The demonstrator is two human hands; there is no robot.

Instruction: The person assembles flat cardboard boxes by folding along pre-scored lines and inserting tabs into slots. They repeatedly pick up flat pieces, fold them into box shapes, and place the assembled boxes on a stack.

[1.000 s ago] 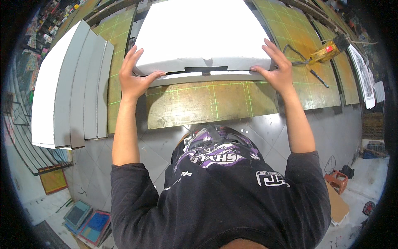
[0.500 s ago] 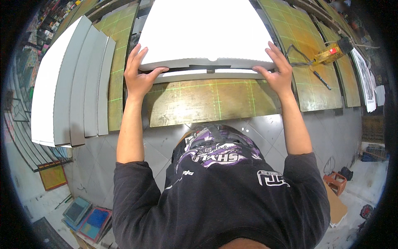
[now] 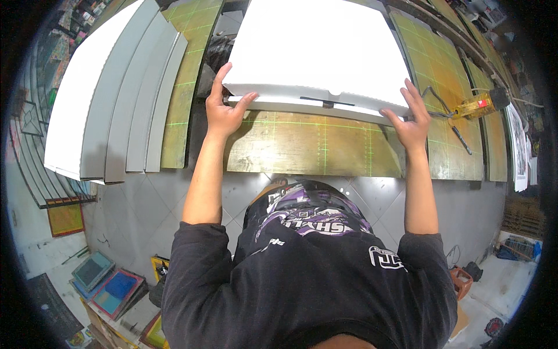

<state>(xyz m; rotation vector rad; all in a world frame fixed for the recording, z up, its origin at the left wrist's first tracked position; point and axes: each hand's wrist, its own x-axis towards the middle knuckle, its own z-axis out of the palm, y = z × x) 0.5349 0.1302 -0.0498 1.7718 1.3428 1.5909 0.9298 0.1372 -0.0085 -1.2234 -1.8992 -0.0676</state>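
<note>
A white flat cardboard box (image 3: 319, 46) lies across the table, its lid nearly down over the front wall. A small dark slot shows in the middle of that wall. My left hand (image 3: 225, 113) grips the front left corner, thumb along the front edge and fingers up the side. At the front right corner, my right hand (image 3: 411, 119) holds the box in the same way, thumb on the front edge. The box's far end runs out of view.
To the left stands a stack of white and grey cardboard boxes (image 3: 125, 104). A yellow power tool (image 3: 479, 104) with a cord and a black pen (image 3: 462, 141) lie on the right board. Green-lined boards (image 3: 290, 139) form the tabletop. Framed screens (image 3: 116, 291) rest on the floor.
The lid's front edge has come down, and the dark gap above the front wall has narrowed. Both hands stay at the corners. The whole view has shifted.
</note>
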